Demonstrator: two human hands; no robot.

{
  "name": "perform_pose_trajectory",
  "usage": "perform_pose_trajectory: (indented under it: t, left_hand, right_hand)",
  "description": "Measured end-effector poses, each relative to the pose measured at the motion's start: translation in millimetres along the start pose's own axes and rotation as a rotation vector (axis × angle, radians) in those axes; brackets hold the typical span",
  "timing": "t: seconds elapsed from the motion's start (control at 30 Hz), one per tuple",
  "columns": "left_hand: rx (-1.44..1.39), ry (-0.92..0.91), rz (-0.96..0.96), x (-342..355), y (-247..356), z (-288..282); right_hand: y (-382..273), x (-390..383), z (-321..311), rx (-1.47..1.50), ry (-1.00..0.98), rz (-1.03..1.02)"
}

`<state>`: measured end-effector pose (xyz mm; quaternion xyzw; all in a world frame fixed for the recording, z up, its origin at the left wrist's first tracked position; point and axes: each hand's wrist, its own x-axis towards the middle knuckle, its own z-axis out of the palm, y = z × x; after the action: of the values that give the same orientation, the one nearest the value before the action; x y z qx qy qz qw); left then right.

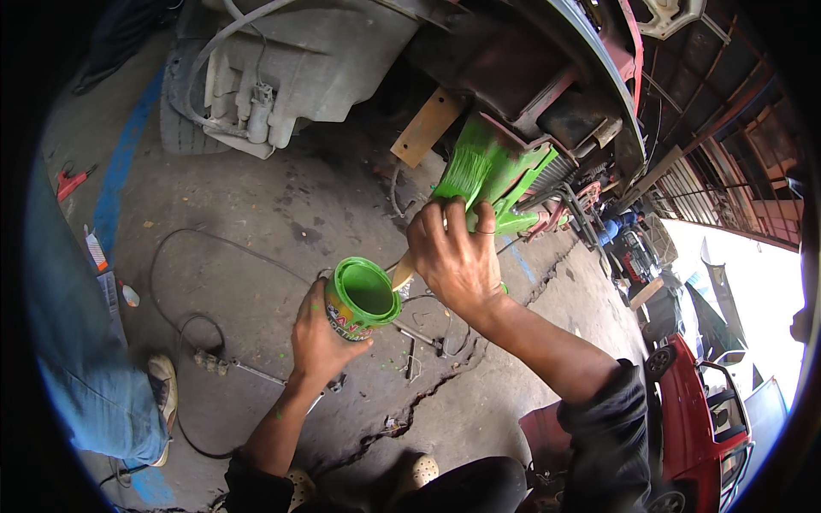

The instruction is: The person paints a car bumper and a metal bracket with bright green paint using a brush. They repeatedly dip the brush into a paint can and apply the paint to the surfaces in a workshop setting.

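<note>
My left hand point(318, 338) is wrapped round an open paint can point(351, 323), tilted slightly, with green paint coating its rim and inside. Just to its right, my right hand point(455, 261) grips a paintbrush point(402, 272); the pale wooden handle sticks out below the fingers, beside the can's rim. Green bristles show above the knuckles, against a vehicle's metal frame part point(523, 184). Wet-looking green paint covers much of that part, while reddish metal remains visible around it. Where bristles end and painted metal begins is hard to make out.
A flat brown plate point(429, 126) juts from the vehicle beside the green part. A grey plastic liner point(299, 73) hangs at the upper left. Hoses and tools point(256, 372) lie on the cracked concrete floor. Another person's jeans-clad leg point(90, 359) stands at left; a red vehicle point(697, 419) is at right.
</note>
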<state>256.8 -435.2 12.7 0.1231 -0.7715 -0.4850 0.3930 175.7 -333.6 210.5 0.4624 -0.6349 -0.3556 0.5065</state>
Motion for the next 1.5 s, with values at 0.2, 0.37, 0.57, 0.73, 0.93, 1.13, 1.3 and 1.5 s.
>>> perform_pose_trajectory:
  t: [0.2,0.37,0.57,0.73,0.93,1.13,1.3,1.5]
  left_hand:
    - [0.011,-0.003,-0.013,-6,-12,-4]
    - [0.005,-0.037,-0.084,-7,-12,-8]
    - [0.030,-0.051,-0.089,-11,-18,-9]
    - [0.012,-0.081,-0.100,-12,-17,-7]
    - [0.026,-0.055,-0.110,-15,-25,-6]
    - [0.053,-0.044,-0.094,-15,-21,-5]
    - [0.024,-0.085,-0.121,-19,-21,-4]
    - [0.037,-0.070,-0.093,-24,-28,2]
  right_hand:
    - [-26,-23,3,0.203,-0.039,-0.105]
    - [-12,-5,-32,0.082,0.120,0.005]
    - [-15,-6,1,-0.045,-0.104,0.018]
    - [-40,-33,17,0.076,-0.206,-0.078]
    - [-37,-37,-25,0.228,0.002,-0.063]
    - [9,-2,-38,0.025,0.066,0.106]
    - [-3,-42,1,0.001,-0.041,-0.040]
    - [-20,-79,-22,0.198,-0.108,-0.144]
